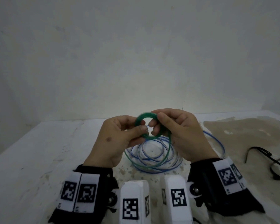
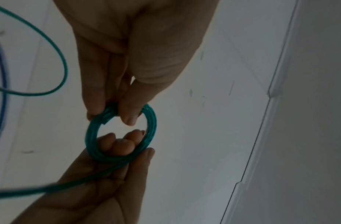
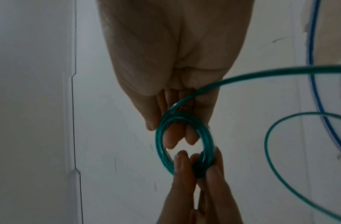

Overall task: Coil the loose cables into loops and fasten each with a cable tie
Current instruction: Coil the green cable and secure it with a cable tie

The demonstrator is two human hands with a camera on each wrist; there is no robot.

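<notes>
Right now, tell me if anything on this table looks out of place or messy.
The table carries a sandy brown stain across its right side, with specks nearer the middle. A pair of black glasses lies on that patch, unrelated to the job. The blue cable sprawls uncoiled under the hands, tangled with the green cable.

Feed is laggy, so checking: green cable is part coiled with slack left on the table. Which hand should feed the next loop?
Right, probably. The loose green strand trails down under the right hand, so it can draw slack. The left hand already pinches the green coil and can just hold it.
</notes>
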